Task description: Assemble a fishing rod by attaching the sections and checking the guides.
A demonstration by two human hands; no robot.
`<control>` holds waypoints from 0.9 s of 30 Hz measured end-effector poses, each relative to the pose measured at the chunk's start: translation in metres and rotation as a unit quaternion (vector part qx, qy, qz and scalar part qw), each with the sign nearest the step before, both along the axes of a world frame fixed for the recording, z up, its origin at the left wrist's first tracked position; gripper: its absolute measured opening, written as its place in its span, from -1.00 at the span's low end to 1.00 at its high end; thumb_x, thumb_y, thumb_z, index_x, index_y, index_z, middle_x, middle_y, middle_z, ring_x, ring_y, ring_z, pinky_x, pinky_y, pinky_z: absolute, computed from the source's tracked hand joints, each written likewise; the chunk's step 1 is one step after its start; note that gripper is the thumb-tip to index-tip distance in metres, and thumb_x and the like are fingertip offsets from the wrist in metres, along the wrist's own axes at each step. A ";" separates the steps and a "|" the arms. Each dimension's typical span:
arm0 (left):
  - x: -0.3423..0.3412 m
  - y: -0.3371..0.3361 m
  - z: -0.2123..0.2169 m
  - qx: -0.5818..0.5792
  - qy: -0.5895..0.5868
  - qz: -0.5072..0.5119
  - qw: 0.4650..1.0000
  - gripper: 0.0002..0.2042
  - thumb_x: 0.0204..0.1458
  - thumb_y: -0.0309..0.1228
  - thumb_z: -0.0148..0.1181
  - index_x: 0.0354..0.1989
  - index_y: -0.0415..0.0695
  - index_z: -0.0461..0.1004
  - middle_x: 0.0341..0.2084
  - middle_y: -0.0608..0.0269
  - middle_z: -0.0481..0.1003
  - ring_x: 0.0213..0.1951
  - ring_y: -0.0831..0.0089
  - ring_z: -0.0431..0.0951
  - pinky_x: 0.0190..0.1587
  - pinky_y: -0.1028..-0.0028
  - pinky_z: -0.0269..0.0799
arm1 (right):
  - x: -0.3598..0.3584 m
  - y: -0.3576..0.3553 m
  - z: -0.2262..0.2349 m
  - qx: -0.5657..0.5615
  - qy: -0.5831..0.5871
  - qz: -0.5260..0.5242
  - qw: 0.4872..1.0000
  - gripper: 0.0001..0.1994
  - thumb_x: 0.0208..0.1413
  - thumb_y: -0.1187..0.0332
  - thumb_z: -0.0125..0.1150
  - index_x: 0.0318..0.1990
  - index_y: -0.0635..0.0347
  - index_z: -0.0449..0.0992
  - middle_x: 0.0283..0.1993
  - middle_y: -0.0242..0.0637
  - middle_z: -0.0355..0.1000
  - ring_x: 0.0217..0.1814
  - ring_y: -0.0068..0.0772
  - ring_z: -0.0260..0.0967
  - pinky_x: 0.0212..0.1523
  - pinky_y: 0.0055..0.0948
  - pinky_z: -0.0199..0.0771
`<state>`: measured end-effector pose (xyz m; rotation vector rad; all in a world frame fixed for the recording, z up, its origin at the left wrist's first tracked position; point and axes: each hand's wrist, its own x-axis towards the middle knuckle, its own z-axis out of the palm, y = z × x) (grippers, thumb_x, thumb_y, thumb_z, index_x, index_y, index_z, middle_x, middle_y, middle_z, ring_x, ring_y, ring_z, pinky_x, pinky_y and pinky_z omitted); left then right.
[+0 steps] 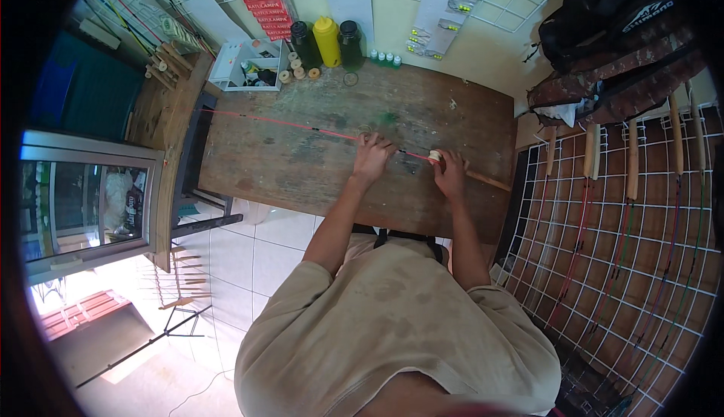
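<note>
A thin pink fishing rod (305,125) with dark bands lies across the wooden workbench, slanting down to the right. Its wooden handle (489,181) extends past my right hand toward the bench's right edge. My left hand (373,156) is closed over the middle of the rod, fingers curled on it. About a hand's length to the right, my right hand (451,173) pinches a small pale spool-like piece (435,156) against the rod. Whether this piece is around the rod or beside it, I cannot tell. My fingers partly hide both.
Along the bench's back stand dark bottles (351,45), a yellow squeeze bottle (326,42), pale spools (299,73), small green-based bottles (385,59) and a white organizer (246,65). More rods hang on the white wire grid (603,236) at right. A glazed window frame (87,206) is at left.
</note>
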<state>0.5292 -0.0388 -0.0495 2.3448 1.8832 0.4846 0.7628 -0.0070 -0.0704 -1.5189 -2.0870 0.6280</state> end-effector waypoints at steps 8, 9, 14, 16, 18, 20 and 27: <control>-0.050 -0.001 -0.004 0.024 -0.008 0.045 0.999 -0.78 -0.13 -0.39 0.18 -0.25 0.10 0.57 -0.28 0.46 0.52 -0.04 0.41 0.38 0.06 0.19 0.12 | -0.031 0.008 0.010 0.030 -0.090 0.032 0.995 -0.69 -0.07 0.29 0.26 -0.10 0.02 0.50 -0.08 -0.35 0.42 0.04 -0.22 0.27 0.17 0.00 -0.01; -0.057 -0.001 -0.003 0.024 -0.001 0.051 0.998 -0.76 -0.16 -0.41 0.19 -0.25 0.10 0.57 -0.29 0.46 0.52 -0.04 0.41 0.38 0.06 0.20 0.13 | -0.035 0.009 0.010 0.029 -0.090 0.031 0.995 -0.69 -0.07 0.29 0.26 -0.10 0.02 0.50 -0.08 -0.35 0.42 0.04 -0.22 0.27 0.17 0.00 -0.01; -0.081 -0.005 -0.002 0.040 0.002 0.067 0.997 -0.75 -0.25 -0.45 0.20 -0.31 0.09 0.56 -0.33 0.45 0.51 -0.07 0.41 0.39 0.06 0.20 0.13 | -0.055 0.013 0.008 0.066 -0.095 0.034 0.993 -0.67 -0.09 0.32 0.27 -0.09 0.03 0.50 -0.10 -0.37 0.43 0.03 -0.29 0.28 0.18 -0.09 -0.03; -0.087 -0.005 0.002 0.030 0.008 0.069 0.997 -0.75 -0.27 -0.46 0.20 -0.32 0.09 0.56 -0.34 0.45 0.50 -0.08 0.42 0.39 0.07 0.20 0.12 | -0.063 0.016 0.008 0.065 -0.112 0.035 0.991 -0.68 -0.08 0.31 0.27 -0.09 0.03 0.50 -0.11 -0.36 0.43 0.02 -0.29 0.29 0.18 -0.09 -0.03; -0.092 -0.005 0.008 0.049 -0.002 0.078 0.996 -0.78 -0.22 -0.51 0.16 -0.34 0.04 0.57 -0.35 0.43 0.50 -0.14 0.38 0.40 0.02 0.25 0.17 | -0.067 0.018 0.008 0.064 -0.130 0.034 0.989 -0.68 -0.07 0.29 0.27 -0.09 0.04 0.50 -0.11 -0.36 0.43 0.02 -0.28 0.29 0.17 -0.10 -0.02; -0.101 -0.005 0.012 0.046 0.006 0.089 0.995 -0.78 -0.21 -0.51 0.16 -0.34 0.04 0.56 -0.36 0.42 0.50 -0.14 0.37 0.40 0.02 0.24 0.16 | -0.070 0.021 0.010 0.040 -0.143 0.022 0.989 -0.69 -0.05 0.29 0.27 -0.10 0.04 0.50 -0.11 -0.36 0.42 0.02 -0.28 0.29 0.15 -0.13 0.00; -0.130 -0.001 0.001 0.057 -0.006 0.111 0.992 -0.85 -0.16 -0.44 0.16 -0.37 0.03 0.54 -0.36 0.42 0.50 -0.11 0.39 0.40 0.03 0.19 0.12 | -0.080 0.026 0.011 0.076 -0.151 0.027 0.985 -0.71 -0.03 0.32 0.26 -0.09 0.01 0.51 -0.10 -0.40 0.42 0.03 -0.28 0.27 0.10 -0.17 0.02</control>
